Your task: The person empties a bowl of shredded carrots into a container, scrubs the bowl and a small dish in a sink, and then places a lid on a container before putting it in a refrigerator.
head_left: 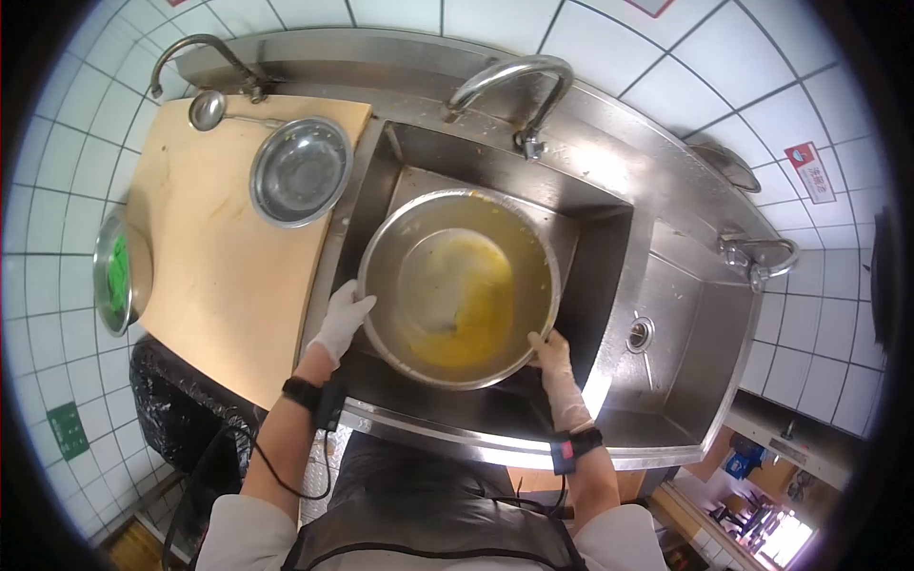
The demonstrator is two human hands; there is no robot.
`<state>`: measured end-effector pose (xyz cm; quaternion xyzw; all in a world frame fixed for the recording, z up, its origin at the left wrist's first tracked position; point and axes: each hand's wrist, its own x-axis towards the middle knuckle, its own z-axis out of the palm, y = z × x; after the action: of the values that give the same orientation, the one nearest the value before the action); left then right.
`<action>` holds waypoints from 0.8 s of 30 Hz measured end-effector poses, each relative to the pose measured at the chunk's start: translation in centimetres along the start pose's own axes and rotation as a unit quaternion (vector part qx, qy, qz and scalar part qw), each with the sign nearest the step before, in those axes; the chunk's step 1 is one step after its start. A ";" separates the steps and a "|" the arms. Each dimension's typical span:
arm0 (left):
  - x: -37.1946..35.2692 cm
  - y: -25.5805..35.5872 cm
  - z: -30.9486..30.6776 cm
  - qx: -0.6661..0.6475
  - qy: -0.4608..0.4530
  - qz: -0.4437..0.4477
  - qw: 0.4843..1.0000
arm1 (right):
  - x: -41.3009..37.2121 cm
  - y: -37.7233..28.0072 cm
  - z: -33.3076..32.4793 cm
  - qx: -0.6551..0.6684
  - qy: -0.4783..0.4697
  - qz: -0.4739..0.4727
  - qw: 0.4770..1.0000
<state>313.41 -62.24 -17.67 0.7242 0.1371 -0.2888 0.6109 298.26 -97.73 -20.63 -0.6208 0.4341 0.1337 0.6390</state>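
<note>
A large round metal bowl sits in the middle sink basin, with yellow residue and some liquid at its bottom. My left hand, in a white glove, is at the bowl's left rim; its fingers are partly hidden, and whether they grip the rim is unclear. At the lower right, my gloved right hand holds the rim, thumb on the inside edge. Above the bowl a curved faucet stands on the sink's back ledge.
A wooden board on the left carries a smaller metal bowl and a ladle. Beyond its left edge is a bowl with green contents. A second basin with a drain is at right. A black bag hangs lower left.
</note>
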 end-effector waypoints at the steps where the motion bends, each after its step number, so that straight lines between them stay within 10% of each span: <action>1: 1.6 -1.3 0.2 0.013 0.022 0.031 0.999 | 1.1 -0.2 -0.2 -0.019 0.009 -0.012 1.000; 14: 1.1 0.1 3.3 0.067 -0.074 -0.113 0.988 | -3.9 -4.0 -4.9 -0.014 0.076 -0.068 0.995; 24: -2.2 6.7 0.3 -0.054 -0.065 -0.135 0.987 | -0.8 -0.1 -1.2 -0.123 -0.091 0.194 0.969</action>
<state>315.31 -63.63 -11.02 0.6448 0.2090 -0.4070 0.6123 297.38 -98.59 -19.85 -0.5836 0.4665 0.3637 0.5563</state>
